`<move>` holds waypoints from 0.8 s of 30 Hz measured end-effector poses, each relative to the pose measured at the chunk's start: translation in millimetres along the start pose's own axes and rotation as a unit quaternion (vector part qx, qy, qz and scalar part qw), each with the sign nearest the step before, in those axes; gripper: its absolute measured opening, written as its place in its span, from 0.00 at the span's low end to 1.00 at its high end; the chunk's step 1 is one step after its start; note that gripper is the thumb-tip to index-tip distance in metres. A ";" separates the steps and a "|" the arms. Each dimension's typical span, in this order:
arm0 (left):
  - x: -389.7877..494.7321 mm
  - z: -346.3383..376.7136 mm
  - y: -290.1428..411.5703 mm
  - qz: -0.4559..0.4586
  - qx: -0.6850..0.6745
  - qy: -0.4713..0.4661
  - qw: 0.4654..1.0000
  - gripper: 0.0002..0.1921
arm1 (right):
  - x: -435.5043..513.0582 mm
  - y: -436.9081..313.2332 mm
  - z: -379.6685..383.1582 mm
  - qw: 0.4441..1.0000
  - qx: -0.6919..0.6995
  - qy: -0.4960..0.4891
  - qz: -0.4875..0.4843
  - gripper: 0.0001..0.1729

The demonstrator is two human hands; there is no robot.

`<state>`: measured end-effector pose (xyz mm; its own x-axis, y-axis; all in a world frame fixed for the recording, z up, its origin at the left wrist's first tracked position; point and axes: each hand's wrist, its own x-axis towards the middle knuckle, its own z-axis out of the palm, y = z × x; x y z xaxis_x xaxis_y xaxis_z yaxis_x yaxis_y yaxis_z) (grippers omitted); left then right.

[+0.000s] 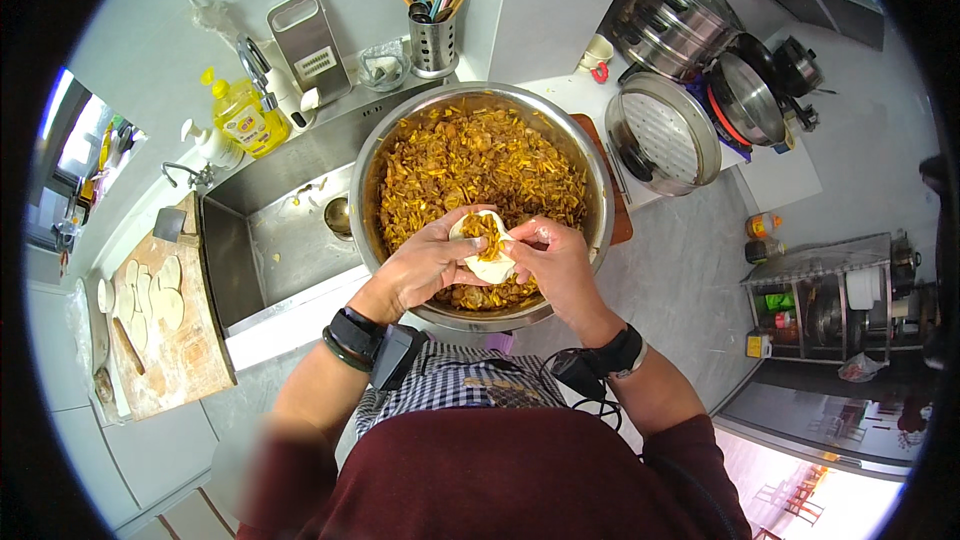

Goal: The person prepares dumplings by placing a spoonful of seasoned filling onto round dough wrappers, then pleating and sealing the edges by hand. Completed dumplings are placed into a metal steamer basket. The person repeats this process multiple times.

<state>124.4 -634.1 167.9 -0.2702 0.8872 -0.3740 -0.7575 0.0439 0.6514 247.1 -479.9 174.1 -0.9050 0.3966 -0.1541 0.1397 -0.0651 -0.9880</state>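
A dough wrapper (491,268) with chopped yellow-brown filling on it rests in my left hand (427,259), whose thumb touches the filling. My right hand (551,251) pinches the wrapper's right edge between thumb and fingers. Both hands are above a large steel bowl (362,187) of the same filling (480,157). Several flat dough wrappers (171,307) and a wooden rolling pin (128,346) lie on a floured wooden board (187,360) at the left.
A steel sink (292,270) lies left of the bowl, with a faucet (255,64) and yellow soap bottle (251,120) behind. A brown board (621,217) shows under the bowl's right side. A steamer tray (664,127) and stacked pots (675,22) stand back right.
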 end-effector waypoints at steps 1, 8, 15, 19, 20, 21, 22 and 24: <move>1.3 -0.5 -1.3 -0.003 0.011 0.008 1.000 0.26 | -1.1 -0.4 0.7 1.000 -0.011 -0.002 -0.004 0.05; 10.3 -9.3 -1.9 -0.078 0.013 0.042 0.996 0.26 | -1.5 1.5 1.4 0.994 -0.101 -0.019 0.026 0.07; 6.2 -4.1 2.4 -0.082 -0.046 -0.025 0.995 0.32 | 0.6 0.3 -5.8 0.995 -0.073 -0.012 0.063 0.04; 5.9 3.3 -3.6 -0.063 0.069 0.025 0.995 0.32 | -0.5 -1.5 -6.2 0.995 -0.069 -0.019 0.066 0.04; 6.5 3.1 -3.3 -0.063 0.061 0.027 0.996 0.32 | -0.6 -1.2 -5.7 0.996 -0.070 -0.014 0.060 0.05; 7.3 2.5 -3.1 -0.062 0.052 0.030 0.996 0.32 | -0.8 -0.6 -4.9 0.996 -0.066 -0.015 0.053 0.06; 8.3 1.3 -2.5 -0.058 0.041 0.026 0.997 0.31 | -1.1 0.4 -4.3 0.996 -0.064 -0.007 0.056 0.07; 10.4 -1.2 -2.1 -0.067 0.064 0.039 0.995 0.31 | -2.5 3.0 -2.2 0.997 -0.065 -0.011 0.047 0.07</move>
<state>122.5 -625.4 161.8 -0.2213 0.8317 -0.5093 -0.7091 0.2213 0.6695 250.7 -479.1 171.5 -0.8936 0.3745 -0.2474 0.2741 0.0190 -0.9615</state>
